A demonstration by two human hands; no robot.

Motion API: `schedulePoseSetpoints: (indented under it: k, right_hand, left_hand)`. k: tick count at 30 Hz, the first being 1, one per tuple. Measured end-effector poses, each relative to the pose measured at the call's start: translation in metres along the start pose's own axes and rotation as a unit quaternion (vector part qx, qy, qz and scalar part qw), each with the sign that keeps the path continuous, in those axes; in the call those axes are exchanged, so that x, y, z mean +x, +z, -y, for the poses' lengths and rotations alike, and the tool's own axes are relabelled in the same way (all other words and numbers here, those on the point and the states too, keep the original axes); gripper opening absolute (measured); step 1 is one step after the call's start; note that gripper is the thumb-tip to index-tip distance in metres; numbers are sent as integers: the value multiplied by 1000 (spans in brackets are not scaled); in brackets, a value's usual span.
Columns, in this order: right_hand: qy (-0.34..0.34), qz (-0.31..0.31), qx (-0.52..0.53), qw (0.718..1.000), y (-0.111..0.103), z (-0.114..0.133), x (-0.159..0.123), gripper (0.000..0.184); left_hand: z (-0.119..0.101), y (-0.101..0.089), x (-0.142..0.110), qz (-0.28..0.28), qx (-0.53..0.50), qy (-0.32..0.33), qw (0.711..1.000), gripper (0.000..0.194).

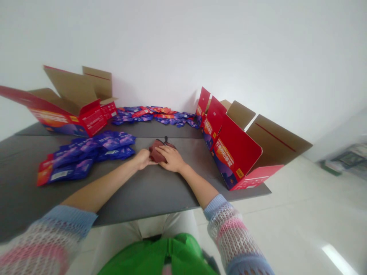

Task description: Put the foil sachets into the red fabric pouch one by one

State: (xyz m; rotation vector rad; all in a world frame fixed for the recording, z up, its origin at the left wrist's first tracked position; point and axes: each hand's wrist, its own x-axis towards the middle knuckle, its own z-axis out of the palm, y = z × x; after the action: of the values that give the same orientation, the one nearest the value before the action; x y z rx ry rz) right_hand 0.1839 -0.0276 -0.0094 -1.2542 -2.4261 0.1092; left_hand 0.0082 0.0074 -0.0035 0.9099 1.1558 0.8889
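A small reddish-brown pouch with a dark edge and a short black cord lies on the grey table, between my two hands. My left hand is closed on the pouch's left side, its fingers partly hidden. Over the pouch's right part rests my right hand, fingers across the top and thumb at the near side, holding it. Left of my hands is a heap of blue and purple packets, with a few orange-red ones at its near left end.
Opened red cartons stand on both sides: left cartons and right cartons, flaps up. A row of blue and red packets runs along the wall at the back. The grey table has its front edge close to my body.
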Motion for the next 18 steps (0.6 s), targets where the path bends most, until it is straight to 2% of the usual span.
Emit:
schedulePoseSetpoints:
  k: [2,4,8,12,15,18]
  right_hand:
    - [45,-1,0,999,-3,-8,1,65]
    - [82,0,-2,997,-7,-18,2,57]
    - [135,-15,-19,991,-10,-31,3,47]
    - [159,-57,-10,986,-4,-43,3,45]
    - [134,-137,104,976,0,-50,0,37]
    - [142,-287,237,917,-1,-51,-3,47]
  left_hand:
    - [0,2,-3,38,-8,-30,999,21]
    - [3,5,-5,53,-16,-47,997,19]
    - [9,12,-6,45,-29,-47,997,26]
    - [11,16,-9,41,-27,-32,998,27]
    - [11,20,-15,16,-20,-15,1000,26]
    - [12,23,-19,3,-15,-1,1000,20]
